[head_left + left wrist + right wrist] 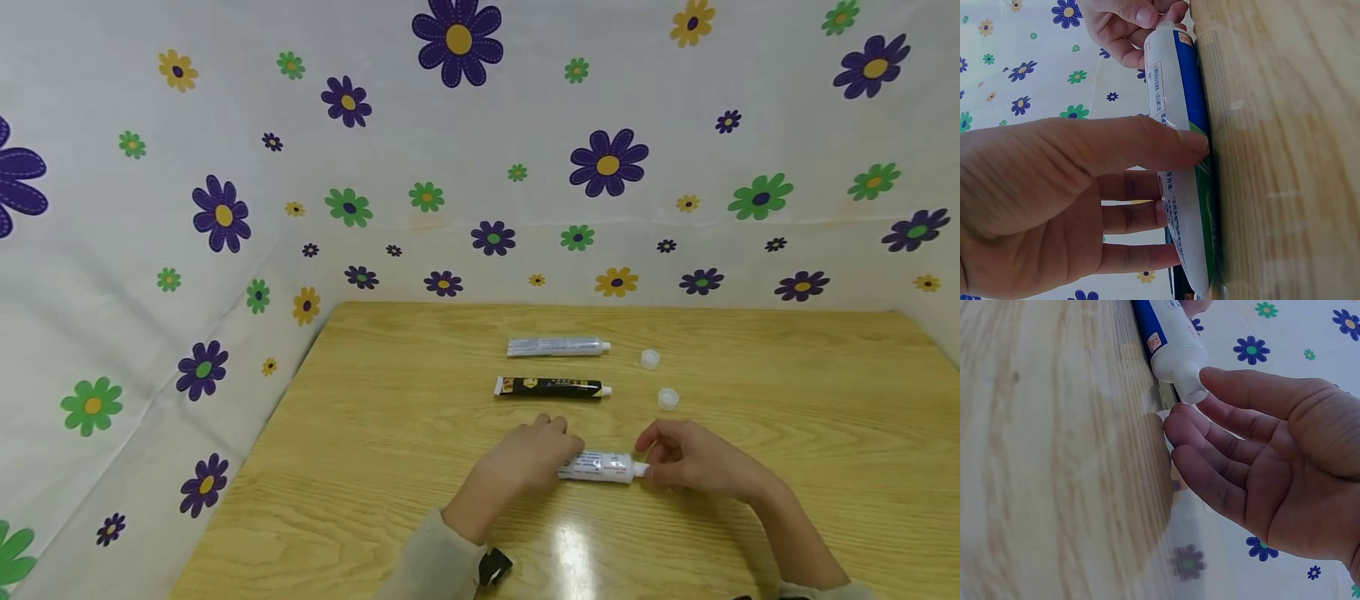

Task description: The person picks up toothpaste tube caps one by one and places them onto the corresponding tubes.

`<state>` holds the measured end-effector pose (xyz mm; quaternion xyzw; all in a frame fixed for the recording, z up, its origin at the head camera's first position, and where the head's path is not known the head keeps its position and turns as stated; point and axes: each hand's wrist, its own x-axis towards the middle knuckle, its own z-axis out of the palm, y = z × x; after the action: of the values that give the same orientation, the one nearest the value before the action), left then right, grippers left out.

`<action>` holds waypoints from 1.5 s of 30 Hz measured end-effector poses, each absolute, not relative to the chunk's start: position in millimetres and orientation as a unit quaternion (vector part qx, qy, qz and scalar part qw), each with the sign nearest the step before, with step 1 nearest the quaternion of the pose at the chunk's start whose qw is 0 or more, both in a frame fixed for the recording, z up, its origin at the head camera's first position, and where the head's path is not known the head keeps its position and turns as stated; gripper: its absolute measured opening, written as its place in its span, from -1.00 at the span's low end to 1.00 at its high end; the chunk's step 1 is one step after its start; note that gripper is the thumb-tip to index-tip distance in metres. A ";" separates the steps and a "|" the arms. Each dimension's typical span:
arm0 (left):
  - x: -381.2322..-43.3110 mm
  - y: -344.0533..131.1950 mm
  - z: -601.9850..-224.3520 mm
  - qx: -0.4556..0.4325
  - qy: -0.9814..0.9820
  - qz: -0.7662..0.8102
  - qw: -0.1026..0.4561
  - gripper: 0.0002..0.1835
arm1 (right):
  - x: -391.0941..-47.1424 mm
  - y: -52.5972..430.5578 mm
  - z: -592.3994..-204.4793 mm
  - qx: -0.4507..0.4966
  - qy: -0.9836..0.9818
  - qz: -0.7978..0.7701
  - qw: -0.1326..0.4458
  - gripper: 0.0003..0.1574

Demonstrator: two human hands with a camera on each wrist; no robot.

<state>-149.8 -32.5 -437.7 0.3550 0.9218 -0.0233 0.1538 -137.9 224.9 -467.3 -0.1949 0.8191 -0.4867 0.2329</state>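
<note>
A white toothpaste tube [597, 467] with blue and green on one side lies on the table in front of me. My left hand [531, 457] grips its body, thumb [1169, 147] on the near side and fingers on the far side. At the tube's right end, my right hand [697, 458] has thumb and index finger at the small white cap [1189, 386], pinching it. The other fingers of that hand are loosely curled below the cap. Part of the tube's left end is hidden by my left hand in the head view.
Beyond the hands lie a black tube [551, 388] and a silvery-white tube [557, 347], white tips pointing right. Two small round translucent caps [668, 399] [649, 359] sit right of them. A flowered cloth [480, 150] stands behind the wooden table [360, 467].
</note>
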 end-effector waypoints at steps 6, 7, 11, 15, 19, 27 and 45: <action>-153.3 -39.6 -437.3 0.361 0.920 -0.002 0.154 -0.61 | -139.3 226.2 -464.0 -0.191 0.819 -0.486 0.237 -0.61; -154.6 -40.8 -437.3 0.364 0.919 0.001 0.153 -0.61 | -139.5 227.0 -463.6 -0.190 0.819 -0.488 0.236 -0.61; -161.6 -45.6 -436.9 0.379 0.914 0.018 0.142 -0.60 | -139.2 231.6 -461.7 -0.188 0.822 -0.493 0.215 -0.62; -169.9 -52.0 -435.7 0.388 0.914 0.037 0.115 -0.56 | -139.5 235.7 -459.5 -0.176 0.836 -0.490 0.173 -0.59; -177.3 -63.2 -432.3 0.377 0.918 0.079 0.092 -0.58 | -141.4 236.5 -456.3 -0.152 0.847 -0.491 0.136 -0.54; -188.2 -82.0 -425.3 0.338 0.930 0.121 0.071 -0.54 | -145.4 236.7 -449.7 -0.105 0.883 -0.456 0.041 -0.38; -221.1 -84.5 -435.1 0.330 0.931 0.124 0.092 -0.50 | -166.0 240.6 -466.9 -0.095 0.924 -0.370 0.017 -0.04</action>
<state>-221.1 -84.5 -435.1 0.3302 0.9312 0.1239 0.0923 -166.0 240.6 -466.9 -0.0954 0.9238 -0.3703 0.0175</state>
